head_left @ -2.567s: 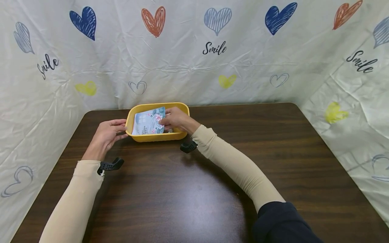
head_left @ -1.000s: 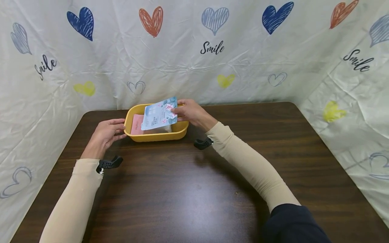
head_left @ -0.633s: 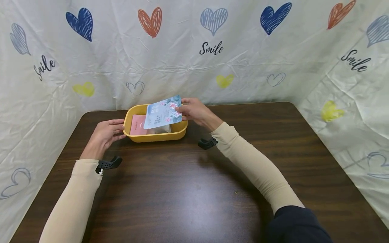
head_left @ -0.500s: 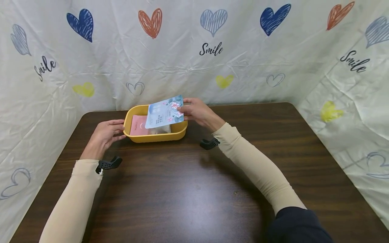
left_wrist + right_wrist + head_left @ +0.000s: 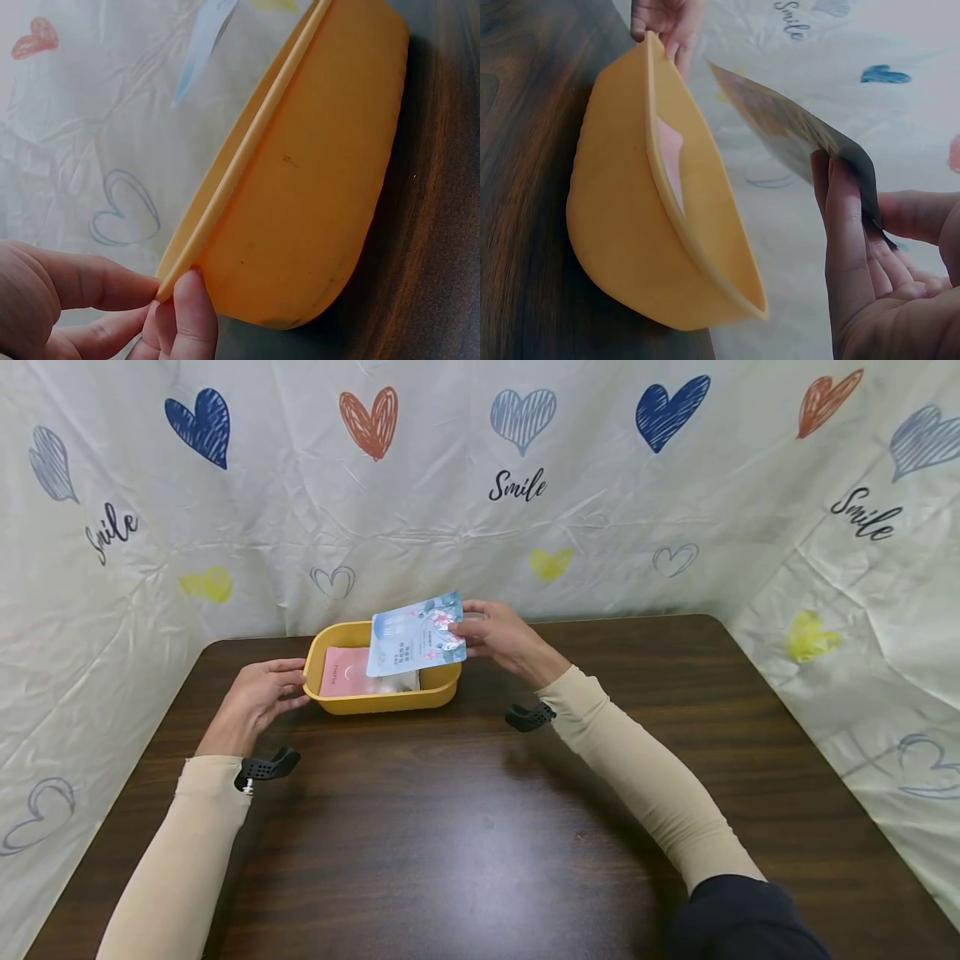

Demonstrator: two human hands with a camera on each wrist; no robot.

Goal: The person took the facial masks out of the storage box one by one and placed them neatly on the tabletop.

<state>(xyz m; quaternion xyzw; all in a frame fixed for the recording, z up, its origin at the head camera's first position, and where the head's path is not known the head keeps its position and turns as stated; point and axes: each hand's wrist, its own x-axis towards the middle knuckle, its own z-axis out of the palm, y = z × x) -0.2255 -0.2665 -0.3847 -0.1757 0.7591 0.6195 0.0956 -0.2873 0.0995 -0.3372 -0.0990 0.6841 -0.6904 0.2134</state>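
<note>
Right hand [image 5: 502,635] pinches the blue packet [image 5: 416,635] by its right edge: thumb on the printed face, fingers behind. Probably edge-held so the free end clears the rim. Packet is up over the yellow bin [image 5: 382,702], tilted; right wrist view shows a gap between them. Left hand [image 5: 258,697] pinches the bin's left rim, likely to stop it sliding. Bin sits upright at the back of the table [image 5: 450,827]. Inside: pink packet [image 5: 343,672] at left, pale item [image 5: 395,682] beside it, partly covered, can't tell what.
</note>
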